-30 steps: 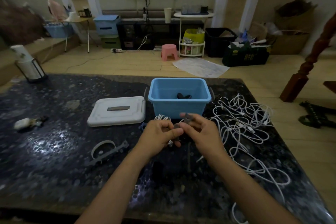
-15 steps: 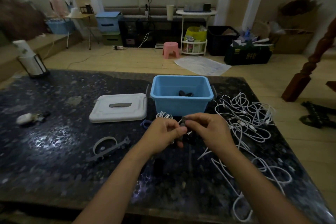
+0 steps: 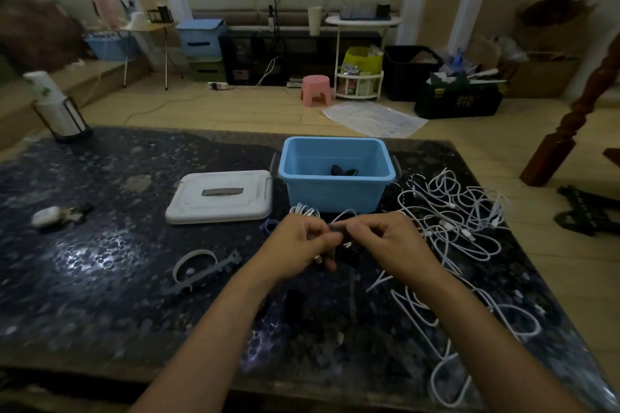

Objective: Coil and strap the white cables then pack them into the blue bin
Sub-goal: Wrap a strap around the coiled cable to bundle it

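Observation:
My left hand (image 3: 302,246) grips a coiled white cable (image 3: 306,211), whose loops stick out above my knuckles. My right hand (image 3: 385,241) pinches a dark strap (image 3: 338,229) that runs between both hands. Both hands hover just in front of the blue bin (image 3: 335,189), which stands open with a few dark strapped items (image 3: 343,172) at its bottom. A tangle of loose white cables (image 3: 453,221) lies on the table to the right of the bin, and more cable trails toward the near right edge.
The bin's white lid (image 3: 219,196) lies left of the bin. A grey strap loop (image 3: 201,266) rests on the dark speckled table (image 3: 100,261). A small white object (image 3: 47,215) sits at the left, a paper roll holder (image 3: 55,107) at the far left corner.
My hands have drawn slightly closer to the bin, and my right hand has pulled the dark strap across toward my left hand. The loose cable by my right forearm has shifted.

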A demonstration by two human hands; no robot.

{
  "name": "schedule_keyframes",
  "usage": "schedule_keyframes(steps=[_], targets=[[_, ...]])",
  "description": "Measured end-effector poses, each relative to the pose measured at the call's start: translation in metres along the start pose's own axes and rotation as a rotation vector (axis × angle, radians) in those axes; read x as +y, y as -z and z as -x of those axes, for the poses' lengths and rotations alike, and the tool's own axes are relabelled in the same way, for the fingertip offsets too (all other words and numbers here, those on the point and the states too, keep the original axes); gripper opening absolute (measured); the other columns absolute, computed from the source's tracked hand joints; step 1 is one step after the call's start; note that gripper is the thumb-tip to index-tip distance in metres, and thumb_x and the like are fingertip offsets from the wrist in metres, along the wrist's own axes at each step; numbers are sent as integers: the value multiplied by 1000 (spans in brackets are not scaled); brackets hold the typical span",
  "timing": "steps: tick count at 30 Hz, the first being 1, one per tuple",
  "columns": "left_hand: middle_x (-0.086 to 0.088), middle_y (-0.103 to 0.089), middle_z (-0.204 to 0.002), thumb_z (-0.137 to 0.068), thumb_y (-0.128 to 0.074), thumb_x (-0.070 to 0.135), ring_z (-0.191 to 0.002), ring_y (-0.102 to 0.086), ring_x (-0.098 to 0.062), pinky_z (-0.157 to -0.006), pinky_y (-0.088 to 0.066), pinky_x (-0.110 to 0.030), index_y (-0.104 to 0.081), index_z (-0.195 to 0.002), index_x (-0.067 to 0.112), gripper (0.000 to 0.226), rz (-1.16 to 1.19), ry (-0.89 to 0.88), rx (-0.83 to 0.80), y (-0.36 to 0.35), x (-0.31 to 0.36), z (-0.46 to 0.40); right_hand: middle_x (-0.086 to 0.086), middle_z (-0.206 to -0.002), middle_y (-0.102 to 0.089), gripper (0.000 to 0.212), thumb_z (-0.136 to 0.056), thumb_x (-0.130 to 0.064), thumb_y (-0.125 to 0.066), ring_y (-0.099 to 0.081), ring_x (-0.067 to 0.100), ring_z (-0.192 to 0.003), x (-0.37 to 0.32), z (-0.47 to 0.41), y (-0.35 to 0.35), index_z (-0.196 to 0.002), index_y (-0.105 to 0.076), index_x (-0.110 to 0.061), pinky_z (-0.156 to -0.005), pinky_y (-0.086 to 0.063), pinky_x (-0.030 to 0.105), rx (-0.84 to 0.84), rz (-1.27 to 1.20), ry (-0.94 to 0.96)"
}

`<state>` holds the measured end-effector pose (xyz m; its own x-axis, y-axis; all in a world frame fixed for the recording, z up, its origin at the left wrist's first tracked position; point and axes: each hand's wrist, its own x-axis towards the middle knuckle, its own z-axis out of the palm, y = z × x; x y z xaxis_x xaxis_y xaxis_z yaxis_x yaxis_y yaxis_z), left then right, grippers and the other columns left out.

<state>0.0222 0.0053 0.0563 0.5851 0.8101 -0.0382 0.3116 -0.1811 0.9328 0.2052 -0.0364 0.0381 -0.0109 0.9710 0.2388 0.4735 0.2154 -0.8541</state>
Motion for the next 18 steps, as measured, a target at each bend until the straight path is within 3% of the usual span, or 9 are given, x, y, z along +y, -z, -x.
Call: schedule_keyframes(steps=[3, 7, 11, 15, 18], targets=[[-27, -69, -75, -96, -61, 10, -39, -50, 2, -46, -36, -8, -61, -72, 7, 25, 0, 6, 1, 0, 0, 0, 0, -86, -77, 23, -99, -29, -60, -72, 19, -87, 0, -2, -1, -95, -81, -22, -83, -57, 41, 10, -64, -29], [-25, -69, -75, -95, -62, 9, -39, -51, 1, -46, -35, -8, -62, -77, 7, 18, 13, 19, -17, 0, -1, 0, -5, -87, -77, 13, -92, -26, -69, -71, 12, -87, 3, -4, 0, -93, -80, -20, -83, -56, 32, -37, -66, -30], [-17, -68, -71, -94, -63, 7, -40, -52, 3, -46, -34, -7, -62, -84, 7, 11, -16, 22, -53, 1, -2, -1, 2, -90, -77, 10, -86, -19, -75, -73, 18, -91, 6, -5, 4, -93, -79, -13, -88, -57, 33, -90, -185, -90], [-16, -72, -73, -95, -64, 12, -43, -53, 3, -47, -34, -11, -57, -85, 12, 12, -50, 18, -54, -3, -10, -5, 3, -82, -77, 2, -84, -16, -79, -72, 14, -80, 7, -6, 5, -84, -76, -16, -80, -57, 33, -58, -195, -120], [-16, -71, -71, -93, -66, 13, -48, -58, -7, -48, -36, -17, -45, -93, 15, 21, 9, 14, -12, -4, -13, -5, 1, -79, -76, 5, -85, -15, -77, -70, 9, -75, 7, -7, 3, -82, -75, -17, -76, -54, 29, -38, -179, -139]])
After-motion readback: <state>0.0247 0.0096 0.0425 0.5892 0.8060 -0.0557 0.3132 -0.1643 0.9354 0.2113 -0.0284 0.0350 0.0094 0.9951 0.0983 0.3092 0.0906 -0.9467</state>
